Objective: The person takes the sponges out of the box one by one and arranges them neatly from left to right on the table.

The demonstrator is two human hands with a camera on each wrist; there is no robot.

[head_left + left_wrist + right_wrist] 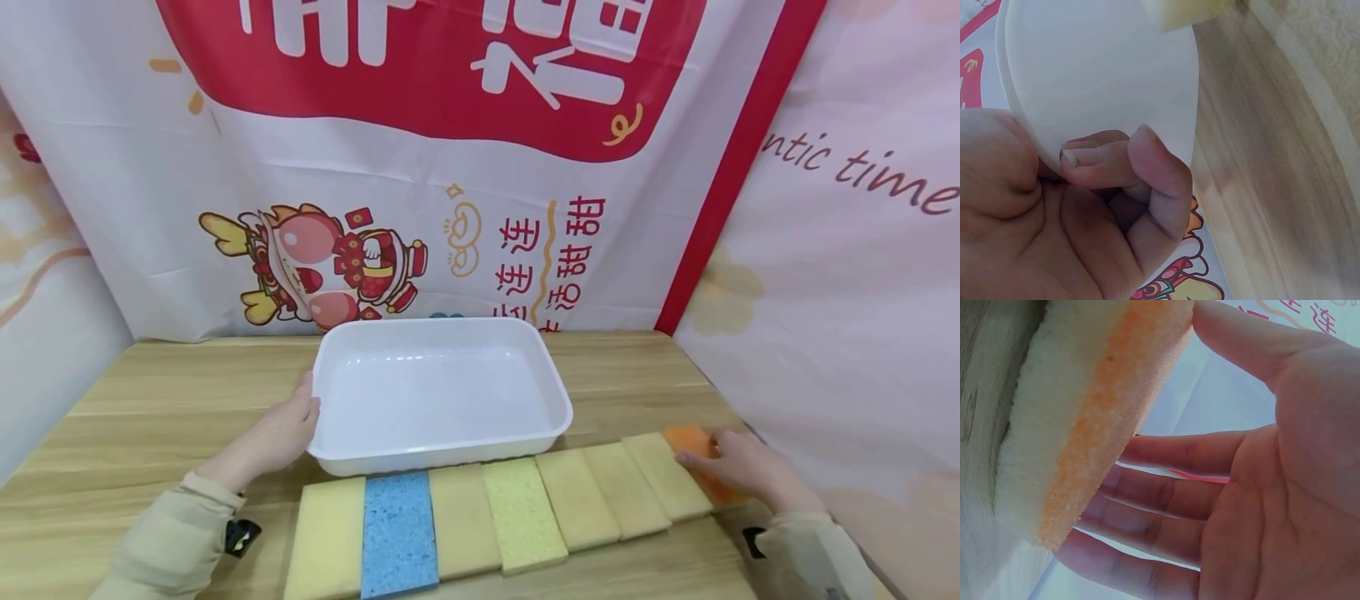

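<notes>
A white rectangular plastic tray [442, 457] stands on the table behind a row of sponges. My left hand [288, 425] grips the tray's left wall, its fingers curled at the rim in the left wrist view. At the right end of the row, my right hand [738, 467] touches an orange sponge [690, 442]. In the right wrist view its fingers are nearly straight against the orange face, thumb at the upper end. Left of it lie several cream sponges [467, 521], a yellow-green sponge [525, 512] and a blue sponge [400, 533], edges touching or overlapping.
The wood-grain table [202, 392] extends around the tray and the row. A printed white and red cloth [420, 150] hangs along the table's back edge. A pale printed wall covering [840, 292] borders the right side, close to my right hand.
</notes>
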